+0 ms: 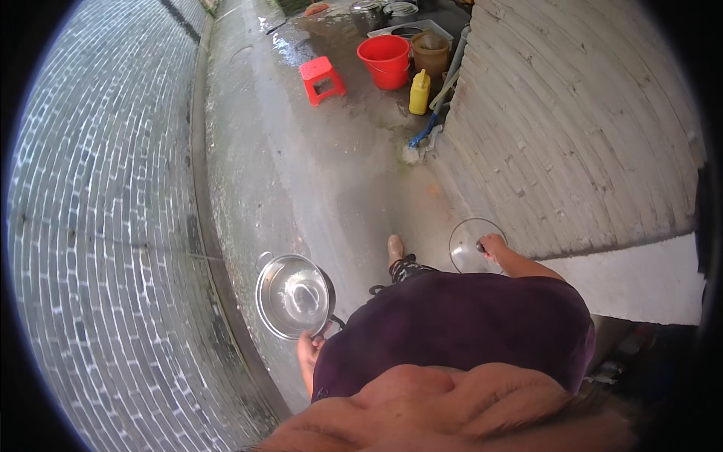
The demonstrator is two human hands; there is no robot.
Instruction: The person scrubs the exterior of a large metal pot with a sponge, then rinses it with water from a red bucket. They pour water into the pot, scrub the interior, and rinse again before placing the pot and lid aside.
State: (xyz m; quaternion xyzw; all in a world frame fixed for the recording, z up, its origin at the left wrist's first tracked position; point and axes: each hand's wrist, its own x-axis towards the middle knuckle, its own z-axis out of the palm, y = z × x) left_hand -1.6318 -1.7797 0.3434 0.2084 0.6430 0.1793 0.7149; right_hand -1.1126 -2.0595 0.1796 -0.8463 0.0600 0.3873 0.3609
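My left hand grips the near side of a stainless steel pot, at its rim or handle; the exact grip is partly hidden. The pot's open top faces up, its inside is shiny, and a loop handle shows on its far side. Off to the right, my right hand is closed on the knob of a round glass lid with a thin metal rim. Pot and lid are apart, one on each side of my body, both above the concrete ground.
Ahead stand a red plastic stool, a red bucket, a yellow jug, a brown bucket and a lidded metal pot. A brick wall runs along the left, another wall along the right. The ground is partly wet.
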